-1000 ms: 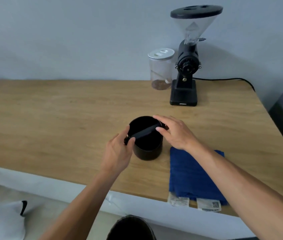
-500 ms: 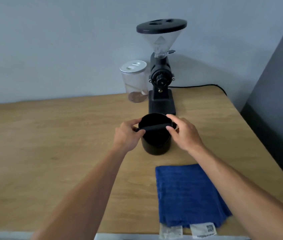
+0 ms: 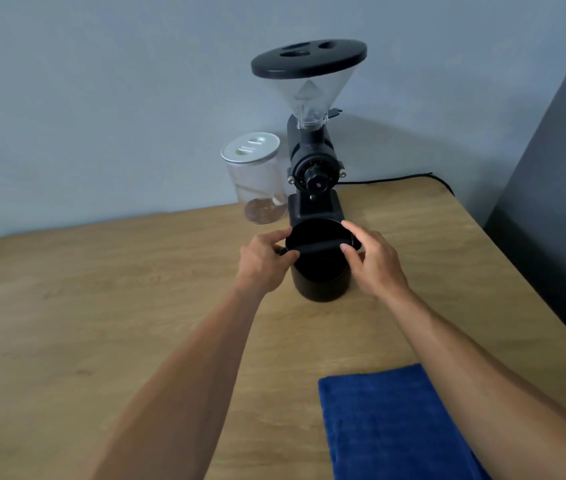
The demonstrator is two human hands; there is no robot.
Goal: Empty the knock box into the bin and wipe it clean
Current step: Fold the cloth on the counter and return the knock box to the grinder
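The black round knock box (image 3: 321,284) stands upright on the wooden table (image 3: 101,306), just in front of the grinder. A black bar (image 3: 316,248) spans its open top. My left hand (image 3: 262,263) pinches the bar's left end at the rim. On the other side, my right hand (image 3: 375,259) holds the bar's right end, thumb on the bar and fingers over the rim. A folded blue cloth (image 3: 396,424) lies on the table close to me, under my right forearm. The bin is out of view.
A black coffee grinder (image 3: 312,168) with a clear hopper stands right behind the knock box. Left of it is a clear jar (image 3: 257,181) with a white lid and some grounds. A black cable (image 3: 396,178) runs behind. The table edge falls away at right.
The view has swung up and closer, so the bin and the table's front edge have left the frame. The knock box now stands nearer the grinder. Both hands remain on the bar's ends.
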